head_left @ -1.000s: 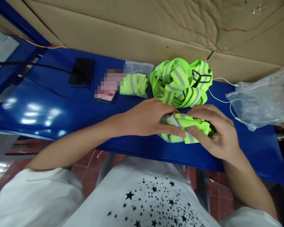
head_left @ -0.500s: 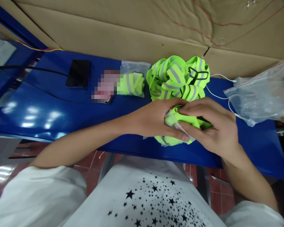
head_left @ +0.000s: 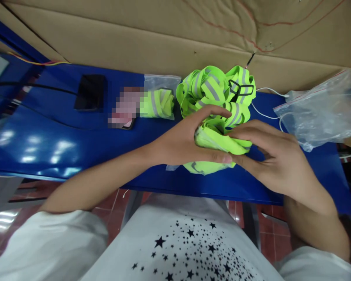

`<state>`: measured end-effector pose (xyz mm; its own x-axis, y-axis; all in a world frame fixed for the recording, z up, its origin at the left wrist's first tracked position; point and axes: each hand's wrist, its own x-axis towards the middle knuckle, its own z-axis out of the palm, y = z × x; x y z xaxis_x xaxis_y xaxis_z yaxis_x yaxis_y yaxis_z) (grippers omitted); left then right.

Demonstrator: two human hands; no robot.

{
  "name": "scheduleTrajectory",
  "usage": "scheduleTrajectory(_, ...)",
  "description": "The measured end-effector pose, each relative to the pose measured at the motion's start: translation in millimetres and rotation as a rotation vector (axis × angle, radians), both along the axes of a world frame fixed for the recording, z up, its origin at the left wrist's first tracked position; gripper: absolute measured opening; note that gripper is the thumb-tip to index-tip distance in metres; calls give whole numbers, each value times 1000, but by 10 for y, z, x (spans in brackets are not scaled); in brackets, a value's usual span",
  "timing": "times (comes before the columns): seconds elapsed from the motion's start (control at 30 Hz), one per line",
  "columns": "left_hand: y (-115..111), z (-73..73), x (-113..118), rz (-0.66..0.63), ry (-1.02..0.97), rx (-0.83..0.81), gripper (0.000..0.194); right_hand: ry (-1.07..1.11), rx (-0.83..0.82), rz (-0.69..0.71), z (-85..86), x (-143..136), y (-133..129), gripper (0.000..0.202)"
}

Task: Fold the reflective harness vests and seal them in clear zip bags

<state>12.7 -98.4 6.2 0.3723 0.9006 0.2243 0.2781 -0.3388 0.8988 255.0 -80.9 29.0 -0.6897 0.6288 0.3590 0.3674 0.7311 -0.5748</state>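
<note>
Head camera view, looking down at a glossy blue table (head_left: pixel 55 128) with a person seated at its near edge in a white shirt printed with black stars. Both bare hands meet over a folded bundle of neon yellow-green reflective strap (head_left: pixel 215 142) that lies near the front edge of the table, right of centre. The left hand (head_left: pixel 181 142) curls around the bundle's left side, thumb pressing along its lower edge and index finger arched over the top. The right hand (head_left: pixel 269 156) cups the right side with fingers laid flat across the top, so the bundle is squeezed between the two hands. A thin clear film shows at the bundle's lower left, possibly a bag, though I cannot tell for sure. Just behind the hands sits a loose heap of the same straps (head_left: pixel 213 91), springy woven webbing with grey reflective stripes and a black rectangular buckle. To the left lies a small clear bag holding a folded strap (head_left: pixel 159 101), then a blurred patch and a dark flat phone-like slab (head_left: pixel 90 93). At far right is a crinkled clear plastic bag (head_left: pixel 321 113) and a white cable. Brown corrugated cardboard forms the backdrop. The webbing looks stiff and elastic, so the folds could spring open if the grip loosens; and, being close to the edge, the bundle could slide off the slick table.
</note>
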Motion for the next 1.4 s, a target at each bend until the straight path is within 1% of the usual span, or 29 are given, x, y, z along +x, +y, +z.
scheduleTrajectory(0.13,-27,-57,79,-38,-28,-3,83,31,51,20,-113,-188,5,39)
scheduleTrajectory(0.17,-36,-66,87,-40,-43,-25,83,35,50,52,-140,-204,20,40)
scheduleTrajectory(0.23,-50,-80,79,-26,-78,-89,80,-10,-6,162,-166,-176,51,45)
scheduleTrajectory(0.33,-53,-90,29,31,-113,-166,78,-107,-132,310,-109,-37,61,59)
scheduleTrajectory(0.37,-52,-89,12,50,-119,-168,77,-122,-150,326,-73,7,49,62)
scheduleTrajectory(0.43,-58,-80,-10,83,-124,-149,72,-120,-122,283,-11,50,5,63)
scheduleTrajectory(0.5,-78,-66,-3,89,-124,-123,70,-109,-79,236,2,31,-37,61)
scheduleTrajectory(0.53,-94,-60,12,81,-121,-116,70,-105,-69,238,-14,5,-48,57)
scheduleTrajectory(0.6,-130,-53,59,46,-100,-108,70,-121,-79,304,-81,-48,-37,46)
scheduleTrajectory(0.67,-157,-55,106,-3,-33,-100,64,-170,-110,397,-162,-71,8,34)
scheduleTrajectory(0.7,-162,-59,119,-30,3,-95,59,-197,-123,437,-198,-66,32,31)
scheduleTrajectory(0.77,-154,-68,113,-64,23,-82,53,-222,-157,478,-248,-27,66,33)
scheduleTrajectory(0.8,-143,-72,94,-56,-3,-74,53,-197,-175,469,-262,1,71,39)
scheduleTrajectory(0.87,-118,-78,36,20,-93,-68,53,-102,-166,375,-273,58,59,49)
scheduleTrajectory(0.9,-109,-81,6,73,-132,-71,51,-68,-130,314,-273,79,45,49)
scheduleTrajectory(0.97,-104,-94,-36,146,-166,-84,40,-81,-25,237,-265,97,15,37)
scheduleTrajectory(1.0,-108,-106,-43,156,-169,-85,34,-114,24,226,-260,91,1,30)
scheduleTrajectory(1.03,-114,-120,-42,155,-169,-83,30,-154,45,233,-256,75,-11,28)
scheduleTrajectory(1.13,-127,-164,-13,159,-165,-71,27,-217,29,308,-259,-16,-36,34)
scheduleTrajectory(1.2,-119,-181,-15,177,-170,-86,28,-265,47,315,-277,-80,-37,35)
scheduleTrajectory(1.27,-97,-186,-57,152,-182,-114,35,-260,83,296,-303,-117,-18,31)
scheduleTrajectory(1.33,-76,-188,-132,71,-159,-157,53,-179,73,291,-330,-114,21,30)
scheduleTrajectory(1.37,-72,-191,-173,26,-130,-189,57,-130,54,296,-342,-99,43,30)
scheduleTrajectory(1.4,-73,-197,-210,-12,-105,-223,55,-92,36,297,-352,-77,65,31)
